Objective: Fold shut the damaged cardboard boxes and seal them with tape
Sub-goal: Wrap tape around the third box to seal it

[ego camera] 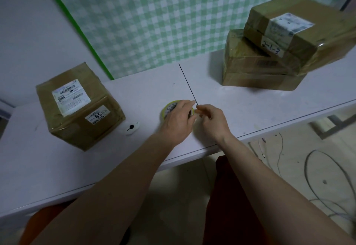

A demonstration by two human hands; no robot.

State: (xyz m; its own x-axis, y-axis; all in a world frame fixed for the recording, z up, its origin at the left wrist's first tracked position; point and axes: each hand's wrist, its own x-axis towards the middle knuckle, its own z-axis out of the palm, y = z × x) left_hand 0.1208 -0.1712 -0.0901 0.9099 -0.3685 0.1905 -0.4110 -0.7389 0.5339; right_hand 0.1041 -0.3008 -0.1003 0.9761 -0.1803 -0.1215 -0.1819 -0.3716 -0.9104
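Note:
A roll of clear tape (pixel 169 107) with a yellow-green core lies flat on the white table (pixel 240 107) near its middle. My left hand (pixel 178 118) grips the roll from above. My right hand (pixel 211 120) is just to its right, thumb and forefinger pinching what looks like the tape's loose end. A taped brown cardboard box (pixel 79 106) with white shipping labels stands at the left. Two more brown boxes are stacked at the back right, the lower box (pixel 256 71) under the upper box (pixel 300 30), which is marked "2-1-3".
A small white device (pixel 131 128) with a black spot lies between the left box and the tape. A thin dark seam (pixel 187 83) runs across the table. A green checked cloth (pixel 163 17) hangs behind. Cables (pixel 327 183) lie on the floor at the right.

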